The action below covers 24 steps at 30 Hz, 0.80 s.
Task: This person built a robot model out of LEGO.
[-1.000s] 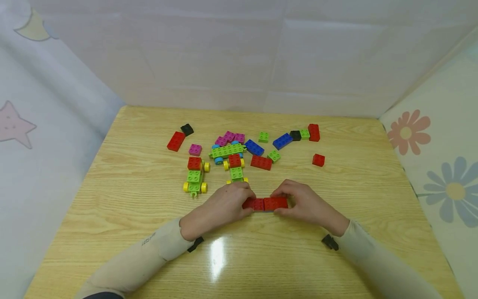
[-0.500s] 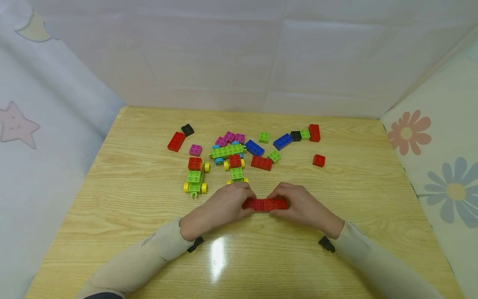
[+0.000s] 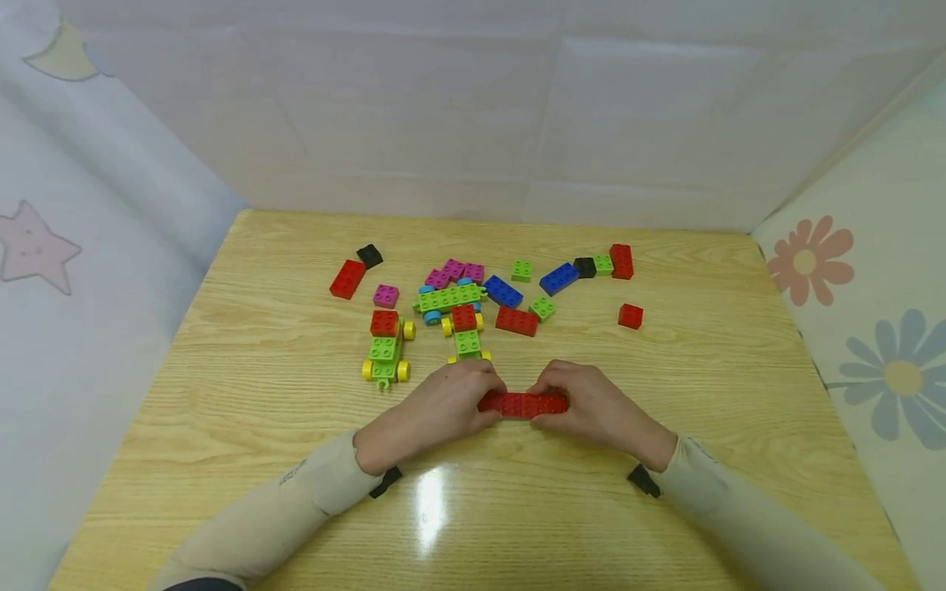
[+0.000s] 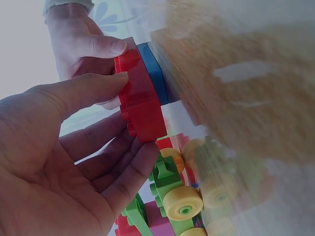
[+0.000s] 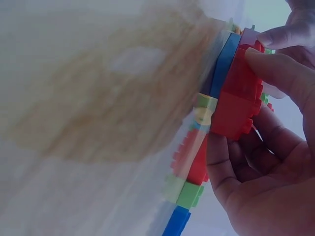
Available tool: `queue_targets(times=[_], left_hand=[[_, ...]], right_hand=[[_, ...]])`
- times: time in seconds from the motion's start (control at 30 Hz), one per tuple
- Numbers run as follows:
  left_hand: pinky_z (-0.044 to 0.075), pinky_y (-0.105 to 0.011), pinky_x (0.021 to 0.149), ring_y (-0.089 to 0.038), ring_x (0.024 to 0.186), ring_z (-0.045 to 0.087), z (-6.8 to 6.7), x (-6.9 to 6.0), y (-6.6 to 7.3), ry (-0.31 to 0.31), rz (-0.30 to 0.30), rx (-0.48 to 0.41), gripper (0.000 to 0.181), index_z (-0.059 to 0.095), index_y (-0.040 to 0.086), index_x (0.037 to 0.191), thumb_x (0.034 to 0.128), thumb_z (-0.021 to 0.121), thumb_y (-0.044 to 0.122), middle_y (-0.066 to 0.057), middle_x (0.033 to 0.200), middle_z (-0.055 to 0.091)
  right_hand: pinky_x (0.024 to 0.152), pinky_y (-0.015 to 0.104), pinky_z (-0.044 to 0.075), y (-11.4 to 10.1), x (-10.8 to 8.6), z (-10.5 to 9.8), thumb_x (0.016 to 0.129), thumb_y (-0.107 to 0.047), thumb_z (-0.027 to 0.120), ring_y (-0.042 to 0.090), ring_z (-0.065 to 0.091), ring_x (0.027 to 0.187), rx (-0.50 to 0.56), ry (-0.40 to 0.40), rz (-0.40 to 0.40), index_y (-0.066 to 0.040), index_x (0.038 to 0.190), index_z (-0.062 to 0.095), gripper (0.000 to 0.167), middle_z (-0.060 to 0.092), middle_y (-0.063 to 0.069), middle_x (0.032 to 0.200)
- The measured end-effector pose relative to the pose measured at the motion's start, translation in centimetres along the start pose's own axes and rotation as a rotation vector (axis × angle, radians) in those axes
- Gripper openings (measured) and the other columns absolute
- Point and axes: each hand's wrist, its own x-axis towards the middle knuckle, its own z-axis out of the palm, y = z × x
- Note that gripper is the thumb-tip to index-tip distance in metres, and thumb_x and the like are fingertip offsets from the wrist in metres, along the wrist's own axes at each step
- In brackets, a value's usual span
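Two red bricks sit end to end on a blue brick (image 4: pixel 153 69), low over the table in front of the person. My left hand (image 3: pixel 451 402) grips the left red brick (image 4: pixel 142 115), thumb on its near side. Around the right red brick (image 5: pixel 235 105) curl the fingers and thumb of my right hand (image 3: pixel 591 408). In the head view both red tops lie level in one row, and fingers cover the outer ends. The blue brick (image 5: pixel 226 64) also shows beneath in the right wrist view.
Beyond the hands stand two yellow-wheeled cars (image 3: pixel 384 349) and a green blue-wheeled base (image 3: pixel 451 298). Loose bricks lie behind: pink (image 3: pixel 386 295), blue (image 3: pixel 504 291), red (image 3: pixel 516 321), green (image 3: pixel 543 309) and black (image 3: pixel 585 268). A red brick (image 3: pixel 631 316) lies apart at right.
The right red brick, tilted with blue showing under its near edge a second ago, now sits level with the left one. My right hand has shifted slightly left; my left hand stays put.
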Motion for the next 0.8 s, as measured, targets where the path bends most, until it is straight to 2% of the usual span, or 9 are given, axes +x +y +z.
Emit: queue_targets(times=[0.2,0.4,0.8], left_hand=[[0.062,-0.036,0.086,-0.018,0.095,0.070,0.00,0.09,-0.06,-0.001,0.003,-0.018,0.019,0.084,0.008,0.113,0.0989,0.087,0.021,-0.004,0.108,0.078],[0.062,-0.037,0.088,-0.019,0.097,0.070,-0.06,-0.03,-0.21,-0.006,-0.004,-0.034,0.019,0.084,0.008,0.114,0.0990,0.087,0.019,-0.004,0.110,0.078],[0.062,-0.037,0.089,-0.018,0.097,0.069,0.24,-0.08,-0.53,-0.014,-0.030,-0.064,0.024,0.084,0.008,0.118,0.0992,0.088,0.022,-0.004,0.111,0.078]], right_hand=[[0.088,0.028,0.053,-0.43,0.16,-0.24,0.093,-0.028,0.094,0.009,0.063,0.097,-0.018,-0.018,0.017,-0.019,0.112,0.082,0.024,0.077,-0.007,0.113],[0.086,0.026,0.053,-0.77,0.41,-0.33,0.093,-0.027,0.094,0.009,0.062,0.094,-0.020,-0.028,-0.005,-0.018,0.111,0.081,0.024,0.077,-0.007,0.112],[0.087,0.028,0.054,-0.30,0.27,-0.05,0.093,-0.026,0.094,0.008,0.062,0.094,0.005,-0.034,0.029,-0.019,0.114,0.080,0.027,0.075,-0.007,0.110]])
